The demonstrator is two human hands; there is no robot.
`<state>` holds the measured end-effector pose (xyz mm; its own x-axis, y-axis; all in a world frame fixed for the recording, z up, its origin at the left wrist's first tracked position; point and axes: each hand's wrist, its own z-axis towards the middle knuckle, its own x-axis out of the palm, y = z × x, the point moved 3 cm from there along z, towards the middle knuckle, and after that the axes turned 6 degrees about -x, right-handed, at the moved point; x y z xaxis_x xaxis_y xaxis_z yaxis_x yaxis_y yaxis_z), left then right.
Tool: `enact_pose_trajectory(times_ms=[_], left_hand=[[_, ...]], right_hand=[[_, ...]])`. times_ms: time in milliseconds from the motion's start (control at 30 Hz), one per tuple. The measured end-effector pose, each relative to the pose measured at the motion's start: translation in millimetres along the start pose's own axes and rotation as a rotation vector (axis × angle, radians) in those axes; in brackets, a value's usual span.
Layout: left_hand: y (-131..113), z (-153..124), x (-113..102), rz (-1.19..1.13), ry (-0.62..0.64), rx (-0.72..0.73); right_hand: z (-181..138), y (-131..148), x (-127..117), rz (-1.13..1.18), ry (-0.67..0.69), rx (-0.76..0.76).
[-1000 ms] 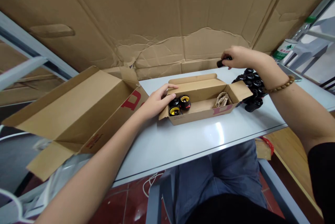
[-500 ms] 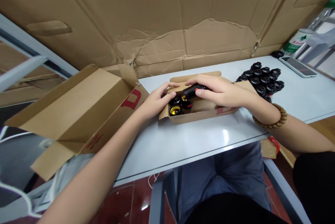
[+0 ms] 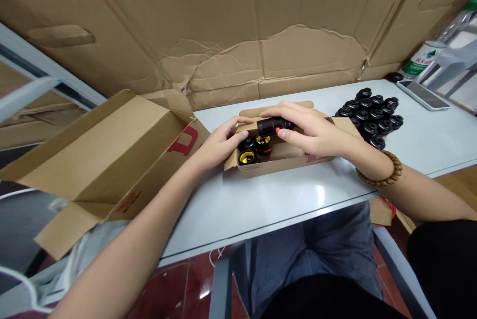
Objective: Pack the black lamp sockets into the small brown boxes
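A small open cardboard box (image 3: pixel 286 164) sits on the white table. Over its left end my left hand (image 3: pixel 220 146) is closed, the fingers at the back rim and the thumb by the black pieces inside. My right hand (image 3: pixel 306 127) grips a black flashlight-like cylinder (image 3: pixel 267 126) with a red button, held sideways above the box. Inside the left end stand several similar black cylinders, one with a gold-coloured opening (image 3: pixel 247 158) facing up and another (image 3: pixel 264 141) beside it. Part of the box's right side is hidden under my right hand.
More black cylinders (image 3: pixel 368 115) stand in a cluster on the table's right. Behind them are a phone (image 3: pixel 423 95) and a plastic bottle (image 3: pixel 419 63). A larger open cardboard box (image 3: pixel 149 165) lies to the left. Tall cardboard (image 3: pixel 223 21) walls off the back.
My right hand has lifted the black cylinder slightly, from tilted down towards the pieces in the box to nearly level above them. My left hand stays at the box's left end.
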<state>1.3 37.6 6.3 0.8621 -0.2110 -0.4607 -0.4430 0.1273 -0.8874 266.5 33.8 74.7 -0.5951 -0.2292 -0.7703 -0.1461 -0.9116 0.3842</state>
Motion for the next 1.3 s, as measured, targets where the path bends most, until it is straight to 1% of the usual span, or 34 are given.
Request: enact_pose_trajectory(times_ms=[300,500,667,833,1033,1300], left_hand=[[-4.4,-4.7,1.7,-0.016,-0.022,-0.012],[-3.7,-1.5,-0.2,0.027,-0.001,-0.010],[-5.9,-1.8,-0.6,0.038,-0.006,-0.013],[-7.7,-4.9,0.3,0.028,-0.007,-0.017],[-10.8,-7.1,0.2,0.043,-0.023,-0.014],[-12.7,-7.9,0.8,0.026,-0.015,-0.013]], right_hand=[[-1.9,1.5,0.8,-0.027,-0.025,-0.034],[-2.7,3.9,2.6,0.038,0.009,-0.081],[-2.3,4.6,5.0,0.062,-0.015,-0.105],[-3.0,10.1,3.6,0.019,-0.033,-0.157],[-5.1,11.8,7.8,0.044,0.035,-0.119],[-4.1,10.3,10.9,0.013,0.006,-0.120]])
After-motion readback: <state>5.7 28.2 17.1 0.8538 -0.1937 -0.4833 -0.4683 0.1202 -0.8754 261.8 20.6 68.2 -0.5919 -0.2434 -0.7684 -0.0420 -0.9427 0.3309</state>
